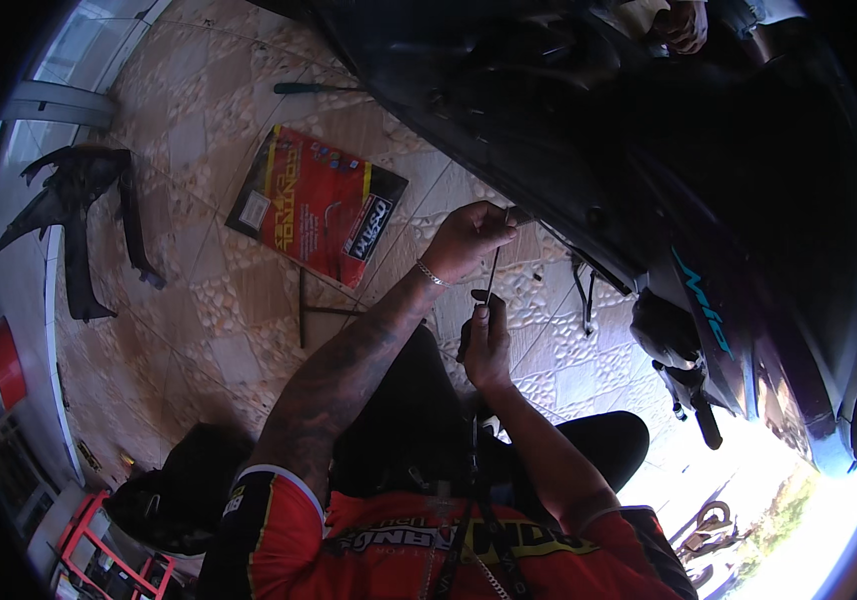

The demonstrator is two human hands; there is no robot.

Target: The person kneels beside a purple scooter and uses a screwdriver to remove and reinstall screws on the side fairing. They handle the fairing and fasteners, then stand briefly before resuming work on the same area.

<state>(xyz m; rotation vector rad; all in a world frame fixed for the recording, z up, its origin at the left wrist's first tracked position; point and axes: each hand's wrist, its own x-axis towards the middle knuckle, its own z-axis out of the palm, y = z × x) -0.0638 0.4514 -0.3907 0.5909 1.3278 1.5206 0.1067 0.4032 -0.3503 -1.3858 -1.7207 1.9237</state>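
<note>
My left hand (469,240) is closed on the upper part of a thin dark cable (493,270), just beside the lower edge of the dark scooter's body (749,200). Below it, my right hand (487,345) is closed around the same cable, thumb upward, with a dark piece in its grip that I cannot make out. A red-and-black flat package (314,207) lies on the tiled floor left of my hands, with a T-shaped tool (303,310) below it. The scooter's stand (585,295) shows to the right of my hands.
Another person's hand (684,30) is at the scooter's top. A screwdriver (299,88) lies on the floor (179,360). Black plastic panels (79,220) lie at the left, near a glass front (69,60). A red metal frame (109,545) stands lower left; my knees are bent beneath me.
</note>
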